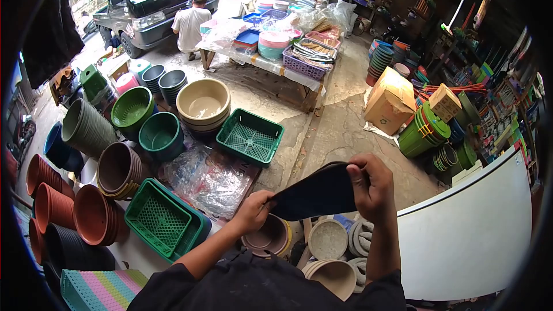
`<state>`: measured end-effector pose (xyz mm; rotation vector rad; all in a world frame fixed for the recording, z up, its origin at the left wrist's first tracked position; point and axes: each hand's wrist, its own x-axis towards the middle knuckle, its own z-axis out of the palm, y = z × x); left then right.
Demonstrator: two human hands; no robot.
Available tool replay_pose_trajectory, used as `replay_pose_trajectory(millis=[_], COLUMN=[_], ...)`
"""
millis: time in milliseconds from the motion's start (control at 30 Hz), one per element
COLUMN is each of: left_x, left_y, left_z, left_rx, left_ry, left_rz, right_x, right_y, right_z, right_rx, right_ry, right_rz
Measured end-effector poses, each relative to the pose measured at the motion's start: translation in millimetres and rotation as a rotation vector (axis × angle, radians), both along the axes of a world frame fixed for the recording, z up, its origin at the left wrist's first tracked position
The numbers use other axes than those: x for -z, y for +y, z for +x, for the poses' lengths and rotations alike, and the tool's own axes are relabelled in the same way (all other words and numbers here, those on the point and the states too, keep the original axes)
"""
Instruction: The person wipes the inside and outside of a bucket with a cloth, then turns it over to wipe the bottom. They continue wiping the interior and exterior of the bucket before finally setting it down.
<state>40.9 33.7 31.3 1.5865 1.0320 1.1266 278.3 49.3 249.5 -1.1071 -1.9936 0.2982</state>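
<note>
A dark, flat, stiff-looking piece (317,196) with a thick upper edge is held out in front of my chest. My left hand (254,210) pinches its left end, fingers closed. At the other end my right hand (373,189) grips the upper corner, thumb on the near face and fingers bent behind. I cannot tell what kind of thing it is. Beneath it, partly hidden, stand a brown pot (268,236), a pale grey pot (328,239) and a beige pot (333,277). Crumpled clear plastic (204,178) lies beyond my left hand.
Stacked pots, such as terracotta ones (95,216), crowd the left, with green baskets (250,138) nearer the middle. A goods table (276,69) stands ahead; a person (191,26) crouches by a truck (155,8). A cardboard box (390,99) and white panel (466,230) are at right.
</note>
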Motion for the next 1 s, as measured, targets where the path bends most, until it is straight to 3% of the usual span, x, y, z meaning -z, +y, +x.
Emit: replay_pose_trajectory(millis=[67, 100, 167, 233, 300, 333, 367, 433, 467, 500, 567, 700, 767, 833, 900, 967, 1000], left_x=[26.3, 27.5, 30.1, 47.9, 73.5, 61.9, 60.1, 59.2, 1.8, -2.3, -4.9, -29.5, -19.1, 32.6, 61.1, 67.9, 59.5], left_y=[6.3, 4.6, -0.2, -0.2, 8.4, 2.4, -0.3, -6.8, -20.7, -18.2, -19.1, -29.5, -29.9, -15.3, -12.1, -13.1, -13.1], left_z=[3.8, 6.7, 17.6, 24.7, 36.8, 38.2, 33.6, 22.9, 20.4, 14.1, 0.9, 1.3, -7.2, -27.6, -26.9, -29.8, -29.3], left_rx=[-0.171, -0.183, -0.447, -0.5, -0.616, -0.579, -0.584, -0.133, -0.083, -0.087, 0.148, -0.01, -0.065, 0.046, 0.098, 0.184, 0.187], left_ry=[0.226, 0.234, 0.266, 0.236, -0.583, -0.865, -0.866, -1.116, -0.994, -0.993, -1.392, -1.119, -1.025, -0.496, -0.645, -1.152, -1.151], left_rz=[0.35, 0.358, 0.237, 0.177, -0.183, -0.367, -0.358, -0.493, -0.272, -0.271, -0.452, -0.371, -0.349, -0.337, -0.273, -0.557, -0.56], right_x=[-4.7, -7.5, -11.6, -10.4, -6.4, -1.7, 2.9, 12.8, 17.3, 22.3, 33.2, 42.1, 57.4, 67.9, 83.8, 105.3, 113.8], right_y=[-5.5, -8.4, -14.4, -17.7, -19.9, -19.2, -18.8, -20.7, -21.9, -22.9, -24.4, -27.5, -22.8, -17.6, -12.6, -7.8, -6.5], right_z=[-10.2, -16.6, -31.8, -49.2, -70.3, -81.3, -91.7, -110.0, -118.2, -125.7, -137.1, -144.0, -140.7, -136.7, -130.7, -128.3, -128.0], right_rx=[-0.042, -0.08, -0.138, -0.255, -0.273, -0.281, -0.287, -0.302, -0.343, -0.383, -0.435, -0.533, -0.425, -0.401, -0.298, -0.282, -0.246], right_ry=[0.0, -0.005, 0.015, 0.058, 0.072, 0.094, 0.116, 0.137, 0.161, 0.184, 0.2, 0.317, 0.422, 0.45, 0.552, 0.57, 0.563], right_rz=[-0.029, -0.063, -0.119, -0.141, -0.153, -0.147, -0.141, -0.183, -0.222, -0.263, -0.28, -0.445, -0.595, -0.577, -0.723, -0.718, -0.673])
